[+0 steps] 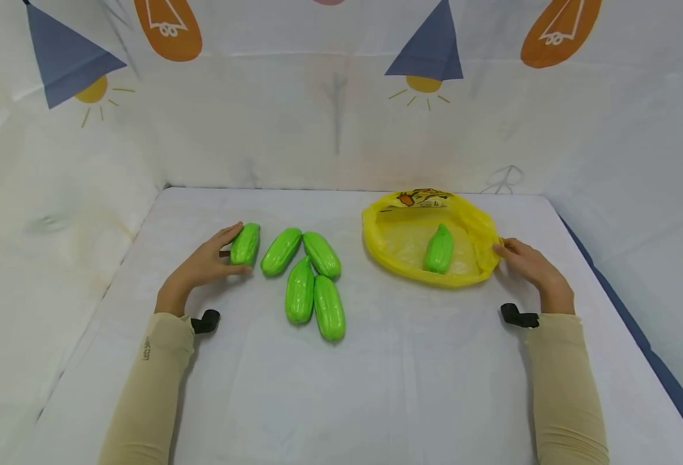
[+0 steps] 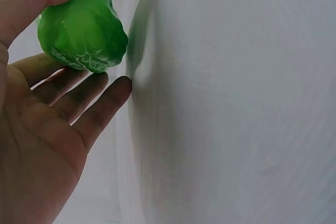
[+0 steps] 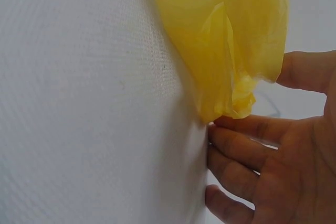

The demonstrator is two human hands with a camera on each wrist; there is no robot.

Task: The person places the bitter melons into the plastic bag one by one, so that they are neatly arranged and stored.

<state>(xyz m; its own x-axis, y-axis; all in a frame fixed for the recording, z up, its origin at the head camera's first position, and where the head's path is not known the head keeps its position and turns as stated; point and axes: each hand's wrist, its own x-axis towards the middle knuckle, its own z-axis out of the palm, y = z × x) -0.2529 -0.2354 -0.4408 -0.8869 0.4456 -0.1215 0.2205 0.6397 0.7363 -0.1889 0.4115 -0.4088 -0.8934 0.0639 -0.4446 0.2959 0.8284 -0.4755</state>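
Observation:
My left hand [image 1: 204, 261] pinches a glossy green toy vegetable [image 1: 245, 244], shaped like a short cucumber, between thumb and fingers. In the left wrist view its lumpy end [image 2: 84, 30] shows between the thumb and the spread fingers. Just right of it, several similar green vegetables [image 1: 300, 290] lie clustered on the white cloth. A yellow plastic bag [image 1: 384, 255] lies with its mouth wide, and one green vegetable [image 1: 439, 249] is inside it. At the bag's right rim, my right hand [image 1: 530, 265] pinches the plastic between thumb and forefinger; the right wrist view shows this fold [image 3: 231, 77] close up.
White cloth covers the table [image 1: 376, 400]. White sheeting [image 1: 294, 129] with printed lamps and bulbs hangs behind, and more stands on both sides. A dark blue edge [image 1: 632, 326] runs along the table's right side. A small black device sits at each wrist.

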